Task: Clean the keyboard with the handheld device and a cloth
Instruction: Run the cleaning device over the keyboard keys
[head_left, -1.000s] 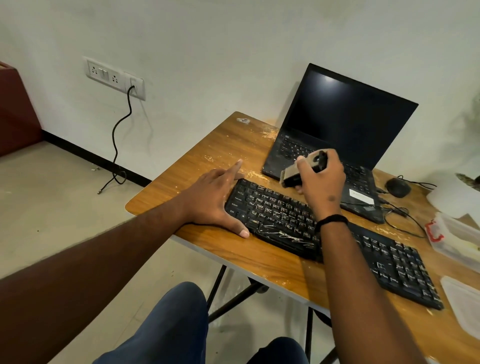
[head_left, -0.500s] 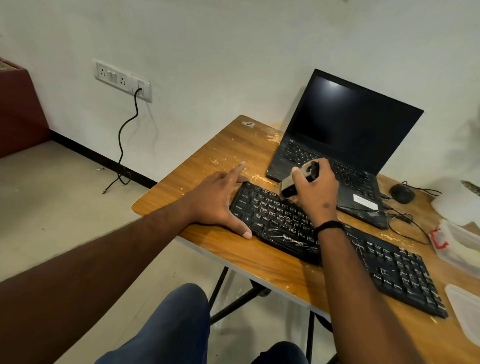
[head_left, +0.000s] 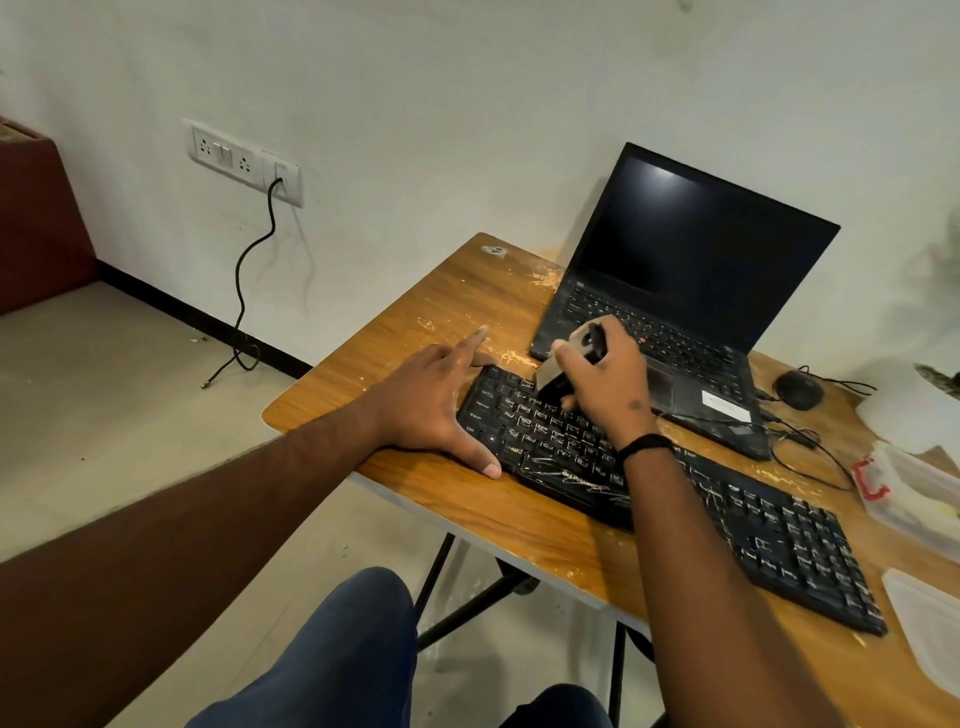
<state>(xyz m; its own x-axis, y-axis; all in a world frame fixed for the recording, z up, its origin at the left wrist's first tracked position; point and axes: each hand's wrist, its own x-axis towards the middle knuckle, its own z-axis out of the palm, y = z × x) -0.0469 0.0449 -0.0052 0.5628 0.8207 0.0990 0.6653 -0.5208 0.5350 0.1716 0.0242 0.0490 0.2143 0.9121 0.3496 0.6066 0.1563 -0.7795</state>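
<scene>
Black plastic, scuffed with pale scratches, the keyboard (head_left: 670, 499) lies slantwise across the wooden table (head_left: 415, 332) in front of the open laptop (head_left: 675, 291); I judge it light and stiff, likely to skid on the smooth top. So I keep my left hand (head_left: 436, 405) flat and open, palm on the wood and thumb braced against the keyboard's near left corner. My right hand (head_left: 602, 379) is wrapped tight round the beige handheld device (head_left: 558, 366), nozzle down on the upper left keys; it looks small, rigid and light, best gripped round its body.
</scene>
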